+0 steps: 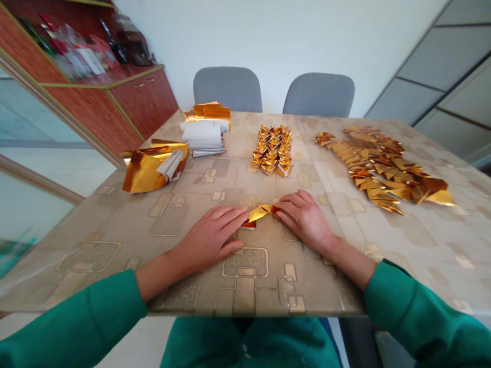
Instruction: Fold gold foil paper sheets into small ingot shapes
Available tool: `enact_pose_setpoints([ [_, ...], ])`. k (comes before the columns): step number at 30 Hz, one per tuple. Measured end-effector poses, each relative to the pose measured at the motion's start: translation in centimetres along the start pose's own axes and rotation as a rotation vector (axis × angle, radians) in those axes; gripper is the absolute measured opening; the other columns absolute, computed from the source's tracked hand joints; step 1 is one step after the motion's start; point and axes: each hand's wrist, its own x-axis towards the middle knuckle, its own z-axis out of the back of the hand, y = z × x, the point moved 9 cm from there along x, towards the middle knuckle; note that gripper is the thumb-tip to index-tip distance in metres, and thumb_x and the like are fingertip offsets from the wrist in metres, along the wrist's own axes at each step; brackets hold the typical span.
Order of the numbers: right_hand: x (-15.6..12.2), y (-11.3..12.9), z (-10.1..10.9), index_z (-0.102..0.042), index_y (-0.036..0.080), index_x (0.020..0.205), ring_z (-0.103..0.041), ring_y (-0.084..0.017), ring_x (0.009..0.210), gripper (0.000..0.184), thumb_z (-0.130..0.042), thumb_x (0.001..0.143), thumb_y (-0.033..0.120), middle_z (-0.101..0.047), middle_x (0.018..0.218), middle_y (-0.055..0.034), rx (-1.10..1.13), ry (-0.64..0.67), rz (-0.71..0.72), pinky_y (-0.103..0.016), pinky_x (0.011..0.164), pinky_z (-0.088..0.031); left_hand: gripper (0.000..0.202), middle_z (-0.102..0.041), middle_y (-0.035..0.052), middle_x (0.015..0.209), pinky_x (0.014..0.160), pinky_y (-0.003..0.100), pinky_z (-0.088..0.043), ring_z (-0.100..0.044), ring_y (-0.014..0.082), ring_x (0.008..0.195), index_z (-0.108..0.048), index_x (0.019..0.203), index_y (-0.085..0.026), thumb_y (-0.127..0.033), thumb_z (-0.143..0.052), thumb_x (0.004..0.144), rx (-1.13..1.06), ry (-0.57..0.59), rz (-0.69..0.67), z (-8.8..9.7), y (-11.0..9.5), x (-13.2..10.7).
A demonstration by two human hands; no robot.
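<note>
A small piece of folded gold foil paper [261,212] lies on the patterned tablecloth before me, between my two hands. My left hand [218,232] has its fingertips on the paper's left end, fingers together. On the right end, my right hand [305,217] curls its fingers over the foil. The underside of the fingers is hidden on both hands. Just beyond, gold folded pieces [273,151] stand packed in several short rows.
Loose gold sheets [148,167] lie at the left, near a stack of white-backed folded papers [203,137]. Folded gold pieces [368,166] spread in long overlapping lines at the right. Two grey chairs [227,88] stand behind the table [123,286]; a wooden cabinet [138,99] is far left.
</note>
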Motion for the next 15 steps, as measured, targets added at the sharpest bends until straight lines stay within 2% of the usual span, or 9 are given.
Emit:
enact_pose_setpoints([
  [2, 0.2, 0.3, -0.1, -0.069, 0.020, 0.108, -0.059, -0.021, 0.098, 0.022, -0.051, 0.097, 0.029, -0.069, 0.107, -0.0088, 0.069, 0.006, 0.042, -0.038, 0.089, -0.048, 0.055, -0.054, 0.0144, 0.142, 0.107, 0.046, -0.041, -0.050, 0.0264, 0.126, -0.045, 0.142, -0.014, -0.042, -0.049, 0.095, -0.045, 0.002, 0.005, -0.3, -0.3, 0.9],
  [6, 0.3, 1.0, -0.3, -0.067, 0.019, 0.112, -0.060, -0.021, 0.101, 0.023, -0.051, 0.098, 0.027, -0.069, 0.111, -0.0095, 0.174, 0.018, 0.119, -0.039, 0.089, -0.051, 0.043, -0.055, 0.0122, 0.142, 0.109, 0.045, -0.038, -0.046, 0.0258, 0.131, -0.054, 0.134, -0.016, -0.036, -0.051, 0.096, -0.068, 0.020, -0.110, -1.2, -1.4, 2.3],
  [10, 0.2, 2.0, -0.5, -0.067, 0.019, 0.113, -0.060, -0.021, 0.102, 0.023, -0.053, 0.097, 0.026, -0.069, 0.112, -0.0099, 0.181, 0.044, 0.196, -0.043, 0.096, -0.047, 0.039, -0.044, 0.0115, 0.150, 0.113, 0.049, -0.032, -0.042, 0.0274, 0.134, -0.057, 0.128, -0.017, -0.037, -0.052, 0.095, -0.036, 0.044, -0.137, -1.1, -1.5, 2.6],
  [12, 0.1, 2.3, -0.6, -0.068, 0.019, 0.112, -0.060, -0.021, 0.101, 0.023, -0.052, 0.097, 0.027, -0.069, 0.112, -0.0100, 0.188, 0.058, 0.222, -0.042, 0.093, -0.048, 0.036, -0.040, 0.0117, 0.153, 0.111, 0.050, -0.033, -0.041, 0.0294, 0.133, -0.060, 0.122, -0.018, -0.039, -0.055, 0.093, -0.032, 0.046, -0.110, -0.5, -1.2, 2.5],
  [15, 0.0, 2.5, -0.7, -0.068, 0.018, 0.113, -0.059, -0.021, 0.100, 0.026, -0.050, 0.098, 0.028, -0.069, 0.111, -0.0104, 0.196, 0.072, 0.219, -0.038, 0.088, -0.050, 0.042, -0.050, 0.0140, 0.142, 0.101, 0.050, -0.043, -0.050, 0.0308, 0.121, -0.060, 0.124, -0.018, -0.041, -0.062, 0.089, -0.035, -0.009, 0.028, 0.9, -0.1, 1.6],
])
